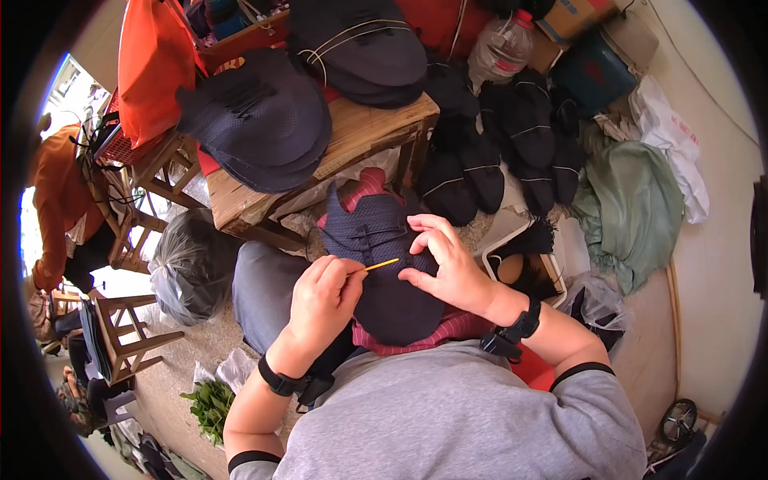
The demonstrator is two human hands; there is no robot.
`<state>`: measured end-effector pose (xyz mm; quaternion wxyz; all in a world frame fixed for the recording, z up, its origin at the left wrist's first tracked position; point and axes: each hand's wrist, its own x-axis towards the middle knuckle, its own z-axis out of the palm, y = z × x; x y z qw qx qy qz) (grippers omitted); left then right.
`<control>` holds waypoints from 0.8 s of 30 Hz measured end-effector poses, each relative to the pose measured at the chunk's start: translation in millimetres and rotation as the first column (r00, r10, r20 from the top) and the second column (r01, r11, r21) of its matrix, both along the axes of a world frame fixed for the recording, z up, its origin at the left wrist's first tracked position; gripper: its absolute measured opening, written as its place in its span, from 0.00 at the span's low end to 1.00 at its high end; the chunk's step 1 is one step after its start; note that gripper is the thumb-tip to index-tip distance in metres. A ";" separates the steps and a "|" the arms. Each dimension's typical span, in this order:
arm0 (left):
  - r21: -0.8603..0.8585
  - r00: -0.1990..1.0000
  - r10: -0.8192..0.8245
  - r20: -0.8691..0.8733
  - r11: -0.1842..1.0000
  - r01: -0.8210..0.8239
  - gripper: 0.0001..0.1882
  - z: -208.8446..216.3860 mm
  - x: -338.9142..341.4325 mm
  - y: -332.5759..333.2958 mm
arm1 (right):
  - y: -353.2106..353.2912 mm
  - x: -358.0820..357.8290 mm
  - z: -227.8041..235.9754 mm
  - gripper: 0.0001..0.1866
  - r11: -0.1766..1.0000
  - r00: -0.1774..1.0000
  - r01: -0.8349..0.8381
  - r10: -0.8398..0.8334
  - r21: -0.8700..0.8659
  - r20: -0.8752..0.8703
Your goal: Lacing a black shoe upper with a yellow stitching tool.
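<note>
Across my lap lies a dark navy textured fabric piece (pixel 392 308), with a rounded near end and narrow strap-like strips across its middle. Red striped cloth (pixel 370 182) shows beneath it at the far and near ends. My left hand (pixel 324 294) pinches a thin yellow stick (pixel 382 265) between thumb and forefinger; its tip points right over the strips. On the right side of the piece rests my right hand (pixel 450 268), thumb and forefinger spread apart, touching the fabric. Each wrist wears a black strap.
Stacked dark fabric pieces (pixel 264 120) lie on a wooden bench (pixel 352 136) ahead. Tied dark bundles (pixel 460 180) and a white bin (pixel 558 264) are at the right. A plastic bag (pixel 190 264) and green leaves (pixel 211 408) sit left. A person in orange (pixel 68 208) is far left.
</note>
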<state>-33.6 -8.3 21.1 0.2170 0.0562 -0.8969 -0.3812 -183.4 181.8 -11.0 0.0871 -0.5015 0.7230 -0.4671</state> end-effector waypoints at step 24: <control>-0.180 0.954 -0.237 0.185 0.946 0.270 0.04 19.9 -27.9 -20.8 | 7.1 -6.5 -8.5 0.23 0.989 0.874 -0.012 -0.060 0.145 0.483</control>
